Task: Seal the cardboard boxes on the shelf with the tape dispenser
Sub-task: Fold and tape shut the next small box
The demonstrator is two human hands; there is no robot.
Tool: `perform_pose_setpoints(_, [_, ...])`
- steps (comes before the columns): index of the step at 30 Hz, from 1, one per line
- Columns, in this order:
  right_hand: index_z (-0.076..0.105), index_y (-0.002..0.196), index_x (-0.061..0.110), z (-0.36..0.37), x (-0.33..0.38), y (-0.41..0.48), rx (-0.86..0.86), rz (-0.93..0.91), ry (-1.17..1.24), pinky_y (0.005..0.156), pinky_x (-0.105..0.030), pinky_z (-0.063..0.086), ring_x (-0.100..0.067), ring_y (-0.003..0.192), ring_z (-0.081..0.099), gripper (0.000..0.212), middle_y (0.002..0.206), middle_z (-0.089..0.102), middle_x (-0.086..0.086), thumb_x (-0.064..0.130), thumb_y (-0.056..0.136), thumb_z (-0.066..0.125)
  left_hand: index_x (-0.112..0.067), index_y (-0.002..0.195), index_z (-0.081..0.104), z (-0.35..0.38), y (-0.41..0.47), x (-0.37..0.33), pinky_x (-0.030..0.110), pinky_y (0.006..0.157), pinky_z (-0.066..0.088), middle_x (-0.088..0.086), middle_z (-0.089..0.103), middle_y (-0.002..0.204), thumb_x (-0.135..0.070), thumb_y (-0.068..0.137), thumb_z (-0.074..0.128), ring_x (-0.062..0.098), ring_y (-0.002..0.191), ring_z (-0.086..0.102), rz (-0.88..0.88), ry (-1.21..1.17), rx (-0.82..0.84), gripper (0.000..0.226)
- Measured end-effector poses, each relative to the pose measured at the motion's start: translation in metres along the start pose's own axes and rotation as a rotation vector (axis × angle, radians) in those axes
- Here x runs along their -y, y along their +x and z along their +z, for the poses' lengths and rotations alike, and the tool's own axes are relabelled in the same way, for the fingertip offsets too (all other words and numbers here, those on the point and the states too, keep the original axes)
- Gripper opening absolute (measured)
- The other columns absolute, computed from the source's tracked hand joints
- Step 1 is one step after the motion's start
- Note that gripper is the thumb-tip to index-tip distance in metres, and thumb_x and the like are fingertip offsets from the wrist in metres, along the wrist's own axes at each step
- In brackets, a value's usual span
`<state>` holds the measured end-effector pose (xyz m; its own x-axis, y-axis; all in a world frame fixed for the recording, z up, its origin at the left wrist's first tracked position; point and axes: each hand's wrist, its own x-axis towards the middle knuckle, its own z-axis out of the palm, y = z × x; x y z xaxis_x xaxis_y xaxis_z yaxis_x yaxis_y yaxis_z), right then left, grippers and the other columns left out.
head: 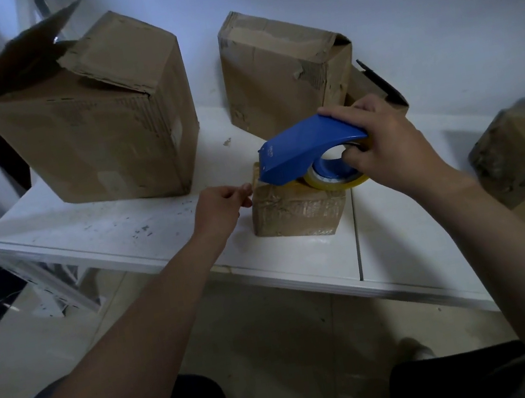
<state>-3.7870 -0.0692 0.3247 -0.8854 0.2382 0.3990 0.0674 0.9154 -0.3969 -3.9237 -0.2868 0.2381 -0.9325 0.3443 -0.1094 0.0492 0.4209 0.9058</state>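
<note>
While the right hand (391,146) grips the blue tape dispenser (301,150) from above, its nose rests on the small box (297,210) near the front edge of the shelf (120,229). Fingers of the left hand (220,205) curl at the box's left top edge; grasp unclear

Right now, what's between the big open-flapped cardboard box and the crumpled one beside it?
In the head view, bare white shelf and a tiny scrap separate the big open-flapped cardboard box from the crumpled cardboard box.

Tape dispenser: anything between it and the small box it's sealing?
Nothing visible. The right hand holds the tape dispenser directly over the small box, nose at its left top edge; the left hand sits beside that edge.
</note>
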Motion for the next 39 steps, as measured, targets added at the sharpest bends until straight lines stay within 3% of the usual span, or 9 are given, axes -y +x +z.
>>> perform_pose_setpoints(8, [0.046,0.146,0.041,0.006,-0.004,0.0,-0.002,0.018,0.03,0.087,-0.049,0.054,-0.021,0.108,0.053,0.071,0.123,0.048,-0.001,0.006,0.086,0.061,-0.019,0.094,0.068,0.002,0.004,0.004,0.037,0.08,0.056,-0.01,0.067,0.076,-0.036,0.101,0.055,0.016,0.077,0.065,0.049,0.064,0.041,0.023])
perform_pose_setpoints(13, [0.051,0.142,0.035,0.011,0.0,-0.002,-0.019,0.002,0.061,0.089,-0.02,0.045,-0.018,0.106,0.052,0.072,0.124,0.051,-0.004,-0.006,0.084,0.057,-0.019,0.13,0.057,0.002,-0.005,0.002,0.022,0.051,0.041,0.001,0.068,0.1,-0.055,0.098,0.05,0.011,0.069,0.057,-0.099,0.087,0.162,0.048])
perform_pose_setpoints(16, [0.055,0.14,0.031,0.011,0.001,0.0,-0.03,-0.019,0.088,0.085,-0.002,0.034,-0.008,0.1,0.048,0.073,0.121,0.054,-0.008,-0.011,0.08,0.056,-0.019,0.139,0.048,0.002,-0.005,0.003,0.03,0.07,0.052,0.004,0.064,0.119,-0.061,0.095,0.052,0.017,0.087,0.062,-0.147,0.133,0.182,0.061])
perform_pose_setpoints(19, [0.055,0.14,0.031,0.009,-0.002,-0.001,-0.037,-0.006,0.106,0.086,-0.001,0.033,-0.004,0.1,0.046,0.074,0.122,0.055,-0.009,-0.012,0.079,0.058,-0.019,0.135,0.053,-0.001,-0.004,0.0,0.028,0.093,0.047,0.003,0.062,0.125,-0.031,0.102,0.054,0.02,0.112,0.061,0.145,0.215,0.04,0.036])
perform_pose_setpoints(23, [0.055,0.14,0.031,0.005,-0.005,-0.002,-0.031,-0.003,0.119,0.088,-0.001,0.033,-0.002,0.102,0.045,0.076,0.124,0.055,-0.007,-0.013,0.078,0.057,-0.019,0.15,0.038,-0.005,-0.024,-0.011,0.018,0.103,0.035,-0.004,0.048,0.144,-0.003,0.1,0.043,-0.001,0.121,0.045,0.363,0.123,0.215,0.052])
perform_pose_setpoints(28, [0.054,0.14,0.031,0.003,-0.007,-0.005,-0.033,0.014,0.142,0.086,-0.002,0.035,-0.003,0.101,0.046,0.076,0.125,0.055,-0.006,-0.014,0.079,0.056,-0.035,0.158,0.005,0.016,-0.048,-0.006,0.012,0.09,0.032,-0.032,0.034,0.13,-0.02,0.103,0.044,-0.014,0.107,0.042,0.231,-0.033,0.454,0.07])
perform_pose_setpoints(31, [0.053,0.141,0.031,0.003,-0.007,-0.005,-0.027,0.01,0.144,0.087,-0.001,0.035,-0.005,0.103,0.046,0.076,0.129,0.055,-0.007,-0.013,0.079,0.055,-0.045,0.143,0.027,0.02,-0.047,0.0,0.009,0.096,0.033,-0.035,0.045,0.132,-0.033,0.103,0.05,-0.028,0.113,0.041,0.281,-0.093,0.428,0.047])
perform_pose_setpoints(36, [0.052,0.142,0.035,0.003,-0.009,-0.005,-0.011,0.011,0.136,0.087,-0.006,0.037,-0.006,0.104,0.047,0.077,0.129,0.055,-0.005,-0.012,0.081,0.056,-0.028,0.16,0.004,0.009,-0.024,-0.005,0.024,0.113,0.021,-0.015,0.016,0.165,-0.038,0.093,0.069,0.003,0.147,0.02,0.258,-0.04,0.393,0.094])
perform_pose_setpoints(39, [0.051,0.143,0.036,0.003,-0.012,-0.004,0.008,-0.008,0.122,0.092,-0.016,0.041,-0.012,0.109,0.051,0.078,0.131,0.056,-0.005,-0.01,0.081,0.056,-0.031,0.16,0.013,0.005,-0.008,-0.002,0.033,0.117,0.028,-0.013,0.026,0.162,-0.036,0.081,0.082,0.007,0.147,0.028,0.267,-0.065,0.387,0.104])
